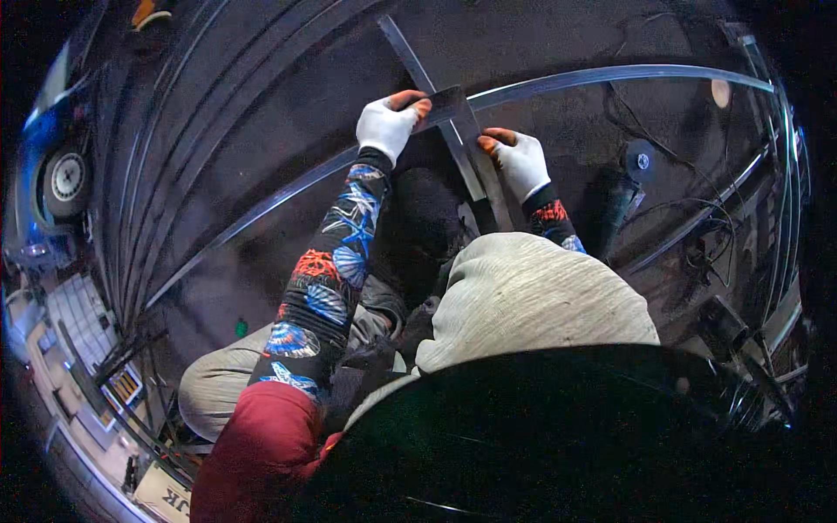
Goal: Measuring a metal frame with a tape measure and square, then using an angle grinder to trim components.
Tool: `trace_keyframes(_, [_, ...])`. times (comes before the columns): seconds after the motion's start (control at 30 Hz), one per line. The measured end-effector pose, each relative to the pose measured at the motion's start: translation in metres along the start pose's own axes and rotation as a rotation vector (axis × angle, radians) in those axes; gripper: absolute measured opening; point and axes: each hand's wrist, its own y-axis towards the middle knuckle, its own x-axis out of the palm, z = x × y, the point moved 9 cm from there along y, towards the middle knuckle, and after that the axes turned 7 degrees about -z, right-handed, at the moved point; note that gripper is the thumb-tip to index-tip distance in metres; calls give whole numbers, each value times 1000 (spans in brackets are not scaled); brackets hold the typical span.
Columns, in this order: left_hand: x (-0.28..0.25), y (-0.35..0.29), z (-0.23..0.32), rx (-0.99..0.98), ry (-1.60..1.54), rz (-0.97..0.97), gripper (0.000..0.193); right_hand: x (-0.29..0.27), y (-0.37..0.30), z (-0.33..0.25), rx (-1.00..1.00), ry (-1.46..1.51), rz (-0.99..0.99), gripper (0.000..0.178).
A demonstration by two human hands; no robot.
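Where a shorter bar [408, 54] crosses the long metal bar [610, 76], a dark L-shaped square [452, 103] lies over both, left hand [388, 129] with fingers clamped on one leg, right hand [520, 164] on the other.

I'm holding a flat, dark, L-shaped square [492, 186], one leg pointing toward me; its corner is overlapping a long shiny bar [558, 82], which is stretching left to right; a short bar [407, 52] is crossing it.

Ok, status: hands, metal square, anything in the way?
Left hand and right hand gripping metal square. Square over crossed bars. Grinder off right, not blocking.
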Motion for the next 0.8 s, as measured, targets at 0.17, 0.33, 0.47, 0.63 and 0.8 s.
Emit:
trace_keyframes(0.17, [12,-9,16,-71,126,9,24,-11,-4,9,25,41,44,37])
trace_keyframes(0.33, [-4,-1,-8,-15,161,41,25,-3,-6,5,-4,19,41,37])
trace_keyframes(0.47, [-1,3,-18,-3,103,33,24,-7,-8,7,10,5,54,36])
trace_keyframes(0.63, [0,2,-15,2,90,51,24,-6,-13,0,42,23,68,34])
trace_keyframes(0.8, [0,0,-13,17,77,64,26,-7,-12,0,33,-5,63,32])
